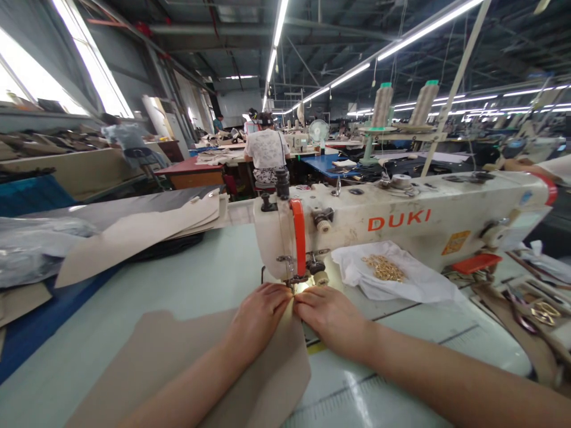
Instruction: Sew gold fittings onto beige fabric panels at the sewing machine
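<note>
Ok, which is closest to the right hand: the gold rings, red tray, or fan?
From the right hand:
1. Gold rings, on white cloth, just ahead.
2. Red tray, right end of the sewing machine.
3. Fan, far off behind the machine.

White cloth [392, 274] with a heap of small gold rings [383, 268] on it. Gold buckles [545, 313] on brown strips [530, 339] at far right, red tray [476, 263] near them. Stack of beige panels [143, 229] beside a grey plastic bag [35, 249] on the left. Two thread cones [382, 105], a fan [318, 131], and a co-worker [266, 148] seated further back, back turned.
</note>
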Action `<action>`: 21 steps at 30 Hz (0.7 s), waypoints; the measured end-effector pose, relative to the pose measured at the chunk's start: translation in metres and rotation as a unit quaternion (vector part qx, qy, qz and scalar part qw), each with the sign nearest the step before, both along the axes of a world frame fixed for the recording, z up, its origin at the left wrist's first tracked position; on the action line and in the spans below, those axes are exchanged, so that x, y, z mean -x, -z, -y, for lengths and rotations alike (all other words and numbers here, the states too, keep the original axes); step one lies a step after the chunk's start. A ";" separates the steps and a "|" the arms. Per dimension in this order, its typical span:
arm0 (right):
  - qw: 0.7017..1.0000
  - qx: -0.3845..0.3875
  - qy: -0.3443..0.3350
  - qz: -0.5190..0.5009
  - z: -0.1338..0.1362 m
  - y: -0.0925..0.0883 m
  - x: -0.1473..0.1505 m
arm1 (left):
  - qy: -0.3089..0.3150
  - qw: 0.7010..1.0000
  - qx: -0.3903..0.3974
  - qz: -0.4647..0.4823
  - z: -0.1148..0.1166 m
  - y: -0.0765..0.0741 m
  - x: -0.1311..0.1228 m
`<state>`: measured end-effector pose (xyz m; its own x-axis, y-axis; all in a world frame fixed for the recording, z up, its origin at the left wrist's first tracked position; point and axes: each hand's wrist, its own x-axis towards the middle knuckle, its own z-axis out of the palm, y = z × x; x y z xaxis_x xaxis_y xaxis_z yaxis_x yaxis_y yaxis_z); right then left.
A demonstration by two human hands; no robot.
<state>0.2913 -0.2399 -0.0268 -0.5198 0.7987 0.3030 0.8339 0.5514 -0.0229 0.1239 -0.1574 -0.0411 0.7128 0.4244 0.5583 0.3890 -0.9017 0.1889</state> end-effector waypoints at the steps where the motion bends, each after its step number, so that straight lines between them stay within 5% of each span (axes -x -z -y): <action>1: 1.000 -0.001 0.001 0.000 0.000 0.000 0.000 | -0.002 1.000 -0.002 -0.001 0.000 0.000 0.000; 21: 1.000 -0.014 0.007 0.003 0.002 0.005 0.000 | -0.006 1.000 0.023 -0.011 0.009 -0.005 0.003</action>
